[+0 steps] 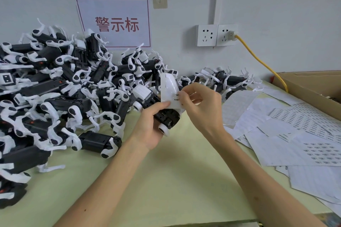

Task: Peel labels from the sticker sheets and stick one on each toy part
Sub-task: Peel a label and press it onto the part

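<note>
Pale green tabletop [175, 180] is stretching out in front of us, backed by a white wall carrying a red-lettered sign [113, 23] and a double socket [216, 35] with a yellow cable [262, 62] running down from it. We are looking first at the one container in view, a cardboard box [313, 88] sitting at the far right edge of the table; its contents are lying mostly out of sight, so we cannot tell what it is holding. We are seeing a big heap of black-and-white toy parts [55, 94] piling up across the left side, and loose sticker sheets [295, 138] overlapping one another on the right. Between the two, just above the table, our left hand [149, 127] is closing around a single black toy part [164, 114] with white wheels, while its thumb is pressing the lower edge of a small white label sheet [169, 88] standing upright behind the toy. Our right hand [201, 105] is pinching the right edge of that same sheet between fingertips and thumb, touching it close beside the left thumb. Both forearms are reaching in from the bottom of the view.
</note>
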### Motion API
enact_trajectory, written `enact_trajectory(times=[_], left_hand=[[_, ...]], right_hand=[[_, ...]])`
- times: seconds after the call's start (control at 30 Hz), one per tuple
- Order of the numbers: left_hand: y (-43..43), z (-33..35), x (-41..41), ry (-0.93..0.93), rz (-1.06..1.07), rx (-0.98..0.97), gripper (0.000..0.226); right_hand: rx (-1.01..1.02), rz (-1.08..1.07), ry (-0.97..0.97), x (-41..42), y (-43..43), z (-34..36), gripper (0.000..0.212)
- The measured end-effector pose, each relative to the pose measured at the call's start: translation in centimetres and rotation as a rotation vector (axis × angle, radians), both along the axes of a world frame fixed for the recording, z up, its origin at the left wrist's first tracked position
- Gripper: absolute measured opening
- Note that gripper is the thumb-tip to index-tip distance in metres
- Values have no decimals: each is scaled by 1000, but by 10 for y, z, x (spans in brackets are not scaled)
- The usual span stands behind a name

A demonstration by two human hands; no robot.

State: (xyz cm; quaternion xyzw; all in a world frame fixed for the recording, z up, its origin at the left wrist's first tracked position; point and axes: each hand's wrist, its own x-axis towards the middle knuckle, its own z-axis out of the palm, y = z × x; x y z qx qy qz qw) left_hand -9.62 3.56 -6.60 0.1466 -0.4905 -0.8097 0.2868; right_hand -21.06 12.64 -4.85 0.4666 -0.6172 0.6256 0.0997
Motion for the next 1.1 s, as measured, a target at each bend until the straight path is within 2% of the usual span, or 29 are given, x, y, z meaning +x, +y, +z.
enact_trajectory(times=[0.13, 0.27, 0.4, 0.5, 0.63, 0.7, 0.8, 1.0, 1.03, 1.1], left_hand=[[1, -1, -1, 15, -1, -1, 23], [0, -1, 0, 11, 13, -9, 31], [0, -1, -1, 8, -16, -13, 24], [-2, -2, -1, 0, -35, -11, 23], [-6, -5, -2, -17, -36, 53, 21], [-9, -8, -5, -53, 44, 207, 14], [-17, -13, -9, -56, 244, 388, 21], [-28, -7, 0, -132, 528, 324, 41], [-26, -7, 0, -145, 571, 313, 40], [-21, -5, 1, -115, 598, 254, 22]], right_hand=[[-47, -5, 29, 1, 1, 2, 12], [1, -37, 70, 3, 0, 1, 16], [7, -4, -4, 2, 1, 2, 7], [1, 8, -76, 1, 2, 4, 12], [-116, 10, -157, 0, 3, 7, 10], [-156, 23, -185, -3, 4, 8, 8], [-130, 59, -191, -4, 4, 8, 12], [-53, 77, -132, 0, 1, 4, 20], [-54, 77, -126, 0, 1, 4, 20], [-62, 61, -120, 0, 1, 4, 21]])
